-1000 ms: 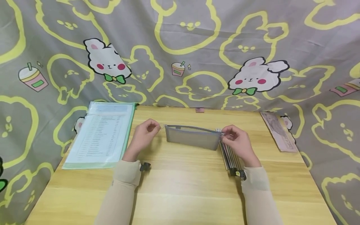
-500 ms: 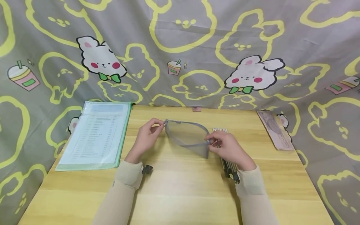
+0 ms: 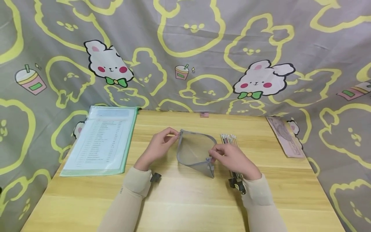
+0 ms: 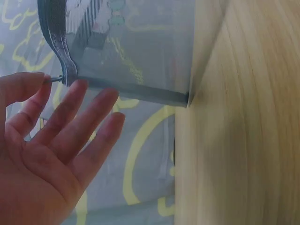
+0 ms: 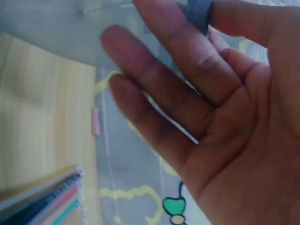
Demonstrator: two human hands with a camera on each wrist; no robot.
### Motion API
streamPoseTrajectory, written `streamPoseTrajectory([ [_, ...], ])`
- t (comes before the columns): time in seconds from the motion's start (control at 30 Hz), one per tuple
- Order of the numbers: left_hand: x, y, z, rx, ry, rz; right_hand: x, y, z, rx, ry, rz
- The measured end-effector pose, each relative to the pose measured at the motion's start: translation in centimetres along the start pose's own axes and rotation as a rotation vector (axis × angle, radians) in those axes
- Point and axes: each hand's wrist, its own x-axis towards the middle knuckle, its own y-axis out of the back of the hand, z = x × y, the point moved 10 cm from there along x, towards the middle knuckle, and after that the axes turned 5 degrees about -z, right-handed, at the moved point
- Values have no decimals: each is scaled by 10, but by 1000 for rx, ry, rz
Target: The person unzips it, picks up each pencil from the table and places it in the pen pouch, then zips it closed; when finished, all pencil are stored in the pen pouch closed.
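A grey see-through mesh zip pouch (image 3: pixel 192 148) is held over the middle of the wooden table, its mouth gaping wide. My left hand (image 3: pixel 157 145) pinches a small metal piece at the pouch's left end; in the left wrist view that hand (image 4: pixel 56 140) has thumb and index finger on it, the other fingers spread. On the opposite side, my right hand (image 3: pixel 232 158) pinches the zip edge near the right corner. The right wrist view shows the zip band (image 5: pixel 199 16) between thumb and fingers. Several pencils (image 3: pixel 229 139) lie partly hidden under the right hand.
A green-edged clear folder (image 3: pixel 98 141) with a printed sheet lies at the left. A pinkish banknote-like paper (image 3: pixel 285 138) is at the right edge. A small pink piece (image 3: pixel 204 114) sits at the back edge, before a patterned curtain (image 3: pixel 203 64).
The pouch's mouth has spread from a narrow slit to a wide opening. My right hand has moved left and nearer with its edge; my left hand has shifted slightly right.
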Motion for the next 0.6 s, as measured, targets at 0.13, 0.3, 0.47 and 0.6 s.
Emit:
streamPoseTrajectory([
  [0.13, 2, -5, 2, 16, -6, -21, 3, -1, 0, 36, 15, 37],
  [0.3, 3, -11, 3, 47, 8, -47, 9, -10, -1, 133, 26, 32],
  [0.47, -1, -22, 20, 258, -35, -67, 13, -25, -4, 171, 33, -46],
  [0.6, -7, -38, 43, 427, -94, -100, 14, -31, -12, 164, 79, -78],
])
